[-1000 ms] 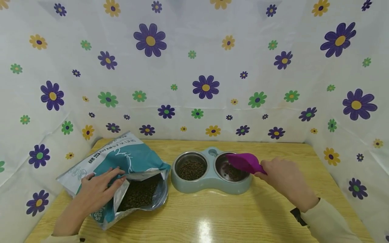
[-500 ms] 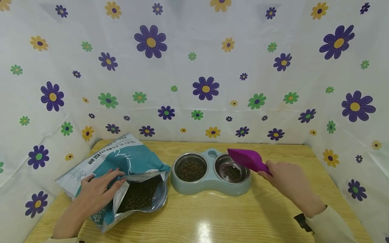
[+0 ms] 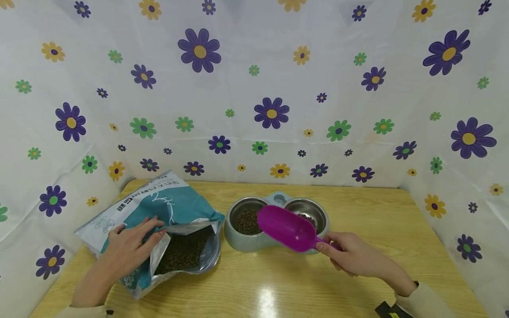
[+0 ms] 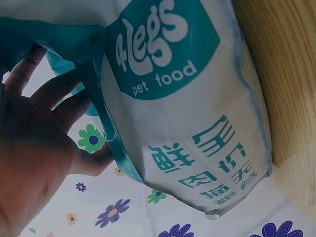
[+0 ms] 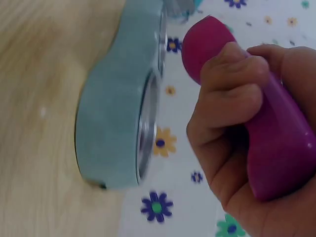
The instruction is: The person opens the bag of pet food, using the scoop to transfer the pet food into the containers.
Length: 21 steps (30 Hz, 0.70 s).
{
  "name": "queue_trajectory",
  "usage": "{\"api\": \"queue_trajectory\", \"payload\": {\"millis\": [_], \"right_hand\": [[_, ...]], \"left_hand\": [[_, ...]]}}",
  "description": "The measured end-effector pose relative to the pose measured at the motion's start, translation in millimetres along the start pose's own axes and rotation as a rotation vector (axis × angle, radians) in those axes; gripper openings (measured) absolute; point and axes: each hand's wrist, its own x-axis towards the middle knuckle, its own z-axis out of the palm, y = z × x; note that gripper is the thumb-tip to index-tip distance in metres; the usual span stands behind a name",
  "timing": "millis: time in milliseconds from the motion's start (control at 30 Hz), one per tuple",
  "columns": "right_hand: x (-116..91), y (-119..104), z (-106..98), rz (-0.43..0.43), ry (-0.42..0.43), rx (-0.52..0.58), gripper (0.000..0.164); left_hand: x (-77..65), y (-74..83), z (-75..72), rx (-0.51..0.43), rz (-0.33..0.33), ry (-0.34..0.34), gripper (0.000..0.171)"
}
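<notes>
Swinging toward eight o'clock, our right grip (image 3: 351,255) holds the scoop (image 3: 287,227), seemingly emptied; our left grip (image 3: 131,247) rests, spread, on the bag (image 3: 180,205).

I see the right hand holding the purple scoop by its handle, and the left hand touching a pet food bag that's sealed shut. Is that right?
Not quite: the pet food bag isn't sealed. The head view shows its mouth wide open, with brown kibble inside. The right hand does hold the purple scoop by its handle, and the left hand touches the bag.
</notes>
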Motion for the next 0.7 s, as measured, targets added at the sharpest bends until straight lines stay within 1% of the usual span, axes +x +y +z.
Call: {"api": "queue_trajectory", "payload": {"millis": [67, 133, 200, 267, 400, 567, 633, 700], "right_hand": [[6.9, -3.1, 10.9, -0.025, -0.050, 0.031, 0.032], [14.3, -7.3, 22.8, -0.046, -0.083, 0.042, 0.031], [22.5, -12.6, 34.9, -0.077, -0.098, 0.019, 0.031], [30.9, -18.5, 46.0, -0.112, -0.096, -0.024, 0.031], [48.5, -30.2, 65.1, -0.184, -0.052, -0.152, 0.033], [66.8, -44.9, 81.9, -0.255, 0.004, -0.315, 0.030], [72.1, -52.1, 87.9, -0.279, 0.032, -0.409, 0.030], [75.9, -60.3, 93.8, -0.277, 0.063, -0.509, 0.032]], "left_hand": [[1.1, 0.5, 0.6, -0.003, -0.001, 0.003, 0.041], [1.7, 1.0, 1.3, -0.005, -0.003, 0.004, 0.042], [1.9, 1.5, 1.9, -0.004, -0.005, 0.007, 0.042], [2.0, 2.0, 2.4, -0.004, -0.007, 0.008, 0.043], [2.6, 2.8, 2.8, -0.002, -0.008, 0.016, 0.042], [3.7, 2.4, 3.0, -0.007, -0.008, 0.013, 0.043], [3.2, 1.4, 2.7, -0.008, -0.013, 0.006, 0.043], [2.5, 0.3, 2.3, -0.008, -0.018, 0.000, 0.043]]}}
